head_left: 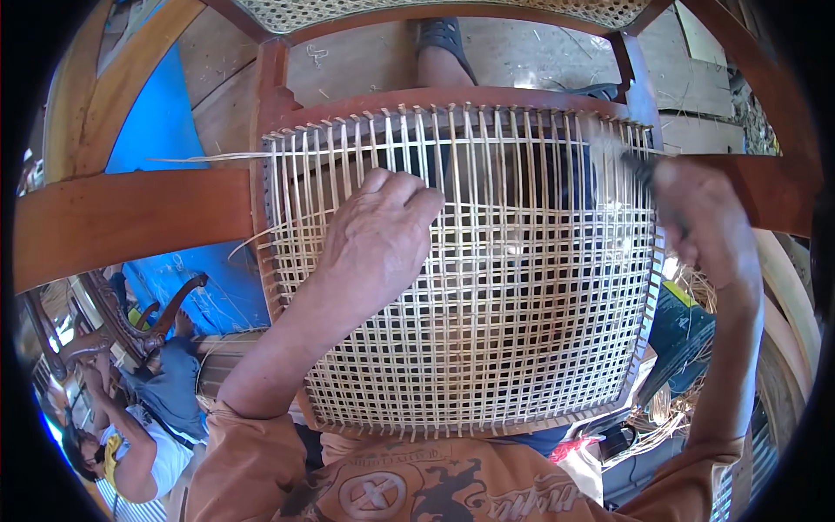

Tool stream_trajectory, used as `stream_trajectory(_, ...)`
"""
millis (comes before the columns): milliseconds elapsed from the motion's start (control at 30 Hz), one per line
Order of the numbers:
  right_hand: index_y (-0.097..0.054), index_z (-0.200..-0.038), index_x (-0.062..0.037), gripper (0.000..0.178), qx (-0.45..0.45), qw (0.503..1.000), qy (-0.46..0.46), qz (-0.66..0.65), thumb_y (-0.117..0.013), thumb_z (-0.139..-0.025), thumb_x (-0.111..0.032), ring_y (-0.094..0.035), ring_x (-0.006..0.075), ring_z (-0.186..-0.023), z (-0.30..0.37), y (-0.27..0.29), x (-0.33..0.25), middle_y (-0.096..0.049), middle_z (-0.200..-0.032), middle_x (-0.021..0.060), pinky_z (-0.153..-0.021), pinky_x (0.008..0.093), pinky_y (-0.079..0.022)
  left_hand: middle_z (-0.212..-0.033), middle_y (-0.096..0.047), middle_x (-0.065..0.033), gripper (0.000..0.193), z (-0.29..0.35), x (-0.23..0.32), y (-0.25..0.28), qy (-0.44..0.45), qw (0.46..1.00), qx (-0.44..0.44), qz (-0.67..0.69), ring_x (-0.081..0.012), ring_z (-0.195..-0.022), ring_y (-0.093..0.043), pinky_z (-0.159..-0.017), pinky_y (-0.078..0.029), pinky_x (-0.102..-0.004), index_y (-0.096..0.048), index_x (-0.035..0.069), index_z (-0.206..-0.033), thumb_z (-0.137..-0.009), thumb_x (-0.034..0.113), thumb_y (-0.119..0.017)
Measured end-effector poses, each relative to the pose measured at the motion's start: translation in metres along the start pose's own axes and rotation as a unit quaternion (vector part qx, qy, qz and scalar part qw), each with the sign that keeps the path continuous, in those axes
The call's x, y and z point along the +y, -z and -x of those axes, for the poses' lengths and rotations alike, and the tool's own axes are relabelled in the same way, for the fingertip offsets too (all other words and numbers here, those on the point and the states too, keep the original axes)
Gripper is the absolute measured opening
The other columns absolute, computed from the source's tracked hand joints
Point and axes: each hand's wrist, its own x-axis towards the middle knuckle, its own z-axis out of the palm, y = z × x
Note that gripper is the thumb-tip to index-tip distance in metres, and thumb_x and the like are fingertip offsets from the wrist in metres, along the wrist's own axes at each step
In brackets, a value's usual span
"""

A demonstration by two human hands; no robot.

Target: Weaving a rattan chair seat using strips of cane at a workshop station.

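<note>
A wooden chair frame lies before me with a seat of woven cane pegged along its edges. The near part is a tight grid; toward the far rail the upright strands run with wide gaps. My left hand rests on the weave, its fingers curled down at the edge of the tight grid; the fingertips are hidden. My right hand is raised at the seat's far right corner, closed around a dark tool smeared by motion. A loose cane strand sticks out past the left rail.
A chair arm juts out at the left above a blue sheet. The caned chair back is at the far side. Another person sits low at the left near a carved chair. Cane scraps lie at the right.
</note>
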Motion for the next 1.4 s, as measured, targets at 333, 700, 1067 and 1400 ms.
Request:
stream_trajectory(333, -0.058, -0.076, -0.0057, 0.037, -0.027, 0.993, 0.025, -0.112, -0.054, -0.088, -0.04, -0.035, 0.0025, -0.039, -0.005, -0.03, -0.012, -0.041, -0.051, -0.0051, -0.032, 0.0167, -0.024, -0.083, -0.054, -0.0119, 0.01, -0.001, -0.003, -0.002, -0.025, 1.0, -0.012, 0.014, -0.0261, -0.085, -0.053, -0.077, -0.048, -0.0364, -0.058, -0.001, -0.08, -0.071, 0.0, -0.055)
stream_trajectory(700, -0.058, -0.081, -0.0031, 0.041, -0.154, 0.985, 0.071, 0.005, -0.049, -0.089, -0.042, -0.039, 0.0057, -0.04, -0.02, -0.061, -0.01, -0.044, -0.052, 0.0002, -0.036, 0.0208, -0.03, -0.078, -0.053, -0.0114, 0.012, 0.003, -0.009, -0.003, -0.016, 0.998, -0.009, 0.059, -0.0248, -0.081, -0.053, -0.074, -0.049, -0.036, -0.059, -0.001, -0.079, -0.069, -0.003, -0.055)
stream_trajectory(1067, -0.057, -0.106, -0.0004, 0.043, 0.013, 0.993, 0.109, 0.034, -0.049, -0.089, -0.039, -0.043, 0.0076, -0.062, 0.002, -0.065, 0.013, -0.05, -0.069, 0.0014, -0.053, 0.0246, -0.036, -0.089, -0.055, -0.0121, 0.019, -0.004, 0.009, -0.014, 0.027, 0.998, 0.014, 0.059, -0.0257, -0.086, -0.052, -0.078, -0.046, -0.0384, -0.059, -0.001, -0.092, -0.074, 0.004, -0.059)
stream_trajectory(1400, -0.06, -0.098, -0.0014, 0.027, 0.034, 0.964, 0.213, 0.154, -0.065, -0.078, -0.019, -0.057, 0.0226, -0.06, 0.026, -0.086, 0.024, -0.06, -0.071, 0.0148, -0.06, 0.035, -0.047, -0.14, -0.029, -0.0146, 0.06, -0.018, 0.013, -0.036, 0.145, 0.985, 0.059, -0.068, -0.0369, -0.131, -0.023, -0.105, -0.02, -0.0478, -0.041, 0.006, -0.13, -0.079, 0.031, -0.061)
